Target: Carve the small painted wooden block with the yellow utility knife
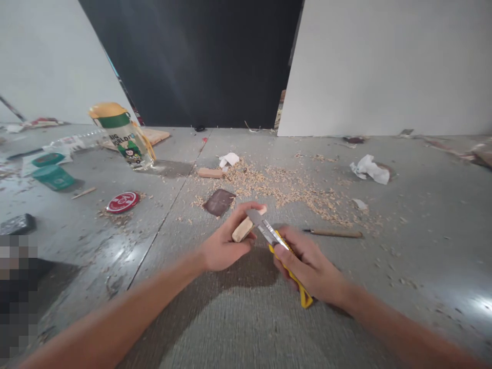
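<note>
My left hand (226,246) is closed around a small pale wood block (242,230), one end of which sticks out toward me. In my right hand (307,261) is a yellow utility knife (294,277), its blade extended up and to the left. The blade (261,221) lies across the block's far part, touching or very near it; I cannot tell which. A carving tool with a wooden handle (334,233) lies right of my right hand. Beyond my left hand are a brown square of sandpaper-like sheet (220,202) and another wood block (210,173).
Wood shavings (284,189) spread over the grey floor (246,328). Crumpled white tissue (371,169) lies at right. A bottle with a yellow lid (125,138), a red round lid (123,202) and a teal container (54,177) stand or lie at left. White and dark panels rise behind.
</note>
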{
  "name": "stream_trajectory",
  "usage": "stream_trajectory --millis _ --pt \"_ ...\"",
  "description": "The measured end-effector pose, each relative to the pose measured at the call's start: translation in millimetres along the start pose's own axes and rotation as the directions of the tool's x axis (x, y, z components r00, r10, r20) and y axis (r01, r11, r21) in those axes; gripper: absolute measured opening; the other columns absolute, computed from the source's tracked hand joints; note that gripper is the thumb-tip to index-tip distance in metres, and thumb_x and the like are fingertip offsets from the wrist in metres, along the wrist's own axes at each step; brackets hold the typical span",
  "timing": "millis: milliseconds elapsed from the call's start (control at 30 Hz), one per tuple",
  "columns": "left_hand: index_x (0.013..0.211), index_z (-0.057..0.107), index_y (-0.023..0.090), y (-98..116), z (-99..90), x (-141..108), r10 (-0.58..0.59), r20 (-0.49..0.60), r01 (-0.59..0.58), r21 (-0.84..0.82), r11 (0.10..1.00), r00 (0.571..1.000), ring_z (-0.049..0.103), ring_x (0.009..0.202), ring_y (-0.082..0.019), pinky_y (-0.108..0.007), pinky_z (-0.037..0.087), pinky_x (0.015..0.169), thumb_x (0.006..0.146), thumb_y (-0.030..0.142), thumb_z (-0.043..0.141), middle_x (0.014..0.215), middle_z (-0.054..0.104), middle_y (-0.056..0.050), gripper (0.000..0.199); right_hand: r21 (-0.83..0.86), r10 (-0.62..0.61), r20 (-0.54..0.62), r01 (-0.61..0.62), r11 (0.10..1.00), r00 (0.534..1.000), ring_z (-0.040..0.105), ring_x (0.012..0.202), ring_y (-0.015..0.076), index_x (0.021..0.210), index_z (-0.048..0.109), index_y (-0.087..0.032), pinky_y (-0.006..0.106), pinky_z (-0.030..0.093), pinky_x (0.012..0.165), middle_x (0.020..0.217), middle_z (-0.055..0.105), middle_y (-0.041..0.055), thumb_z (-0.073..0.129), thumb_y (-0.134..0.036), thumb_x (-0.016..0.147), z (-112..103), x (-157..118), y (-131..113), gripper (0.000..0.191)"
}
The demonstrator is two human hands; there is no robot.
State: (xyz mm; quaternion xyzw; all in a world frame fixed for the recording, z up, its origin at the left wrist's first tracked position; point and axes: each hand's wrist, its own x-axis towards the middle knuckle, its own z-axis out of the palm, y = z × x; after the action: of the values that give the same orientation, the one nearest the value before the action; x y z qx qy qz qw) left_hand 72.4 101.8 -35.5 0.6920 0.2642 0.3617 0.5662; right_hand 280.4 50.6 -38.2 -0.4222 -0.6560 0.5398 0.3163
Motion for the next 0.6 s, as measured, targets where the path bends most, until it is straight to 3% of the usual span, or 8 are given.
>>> stream_trajectory --millis 100,200,333,600 --pt "0.128 0.046 0.024 -1 2.6 1 0.066 -0.027 -0.062 0.114 0.991 0.997 0.054 0.096 -0.02 -0.031 0.045 0.079 0.081 0.01 0.06 0.11 0.056 -0.006 0.051 -0.011 -0.002 0.019 0.003 1.0 1.0 0.04 0.041 0.0067 0.095 0.045 -0.021 0.019 0.035 0.038 0.059 0.045 -0.0079 0.038 -0.051 0.099 3 0 1 0.031" --pt "0.131 0.048 0.022 -5 4.4 1 0.107 -0.051 -0.098 0.156 0.983 0.993 0.052 0.114 -0.025 -0.035 0.045 0.093 0.082 0.012 0.06 0.124 0.056 -0.009 0.052 -0.043 -0.024 0.037 0.026 0.999 0.999 0.039 0.042 0.0067 0.089 0.043 -0.022 0.02 0.034 0.04 0.058 0.044 -0.0079 0.037 -0.05 0.1 4 -1 -1 0.031" --pt "0.134 0.048 0.022 -10 4.8 1 0.158 -0.047 -0.147 0.192 0.97 0.986 0.05 0.124 -0.025 -0.039 0.037 0.108 0.084 0.008 0.054 0.138 0.052 -0.009 0.053 -0.095 -0.041 0.048 0.046 0.994 0.998 0.041 0.043 0.0066 0.086 0.04 -0.023 0.02 0.035 0.041 0.06 0.046 -0.0071 0.036 -0.047 0.101 4 -2 -2 0.029" --pt "0.132 0.053 0.02 -10 4.5 2 0.173 -0.052 -0.154 0.252 0.955 0.984 0.052 0.126 -0.026 -0.039 0.042 0.105 0.08 0.003 0.054 0.136 0.056 -0.01 0.055 -0.127 -0.017 0.059 0.024 0.992 0.998 0.039 0.044 0.0074 0.082 0.04 -0.023 0.021 0.034 0.04 0.06 0.045 -0.0061 0.035 -0.048 0.101 2 -1 -5 0.031"
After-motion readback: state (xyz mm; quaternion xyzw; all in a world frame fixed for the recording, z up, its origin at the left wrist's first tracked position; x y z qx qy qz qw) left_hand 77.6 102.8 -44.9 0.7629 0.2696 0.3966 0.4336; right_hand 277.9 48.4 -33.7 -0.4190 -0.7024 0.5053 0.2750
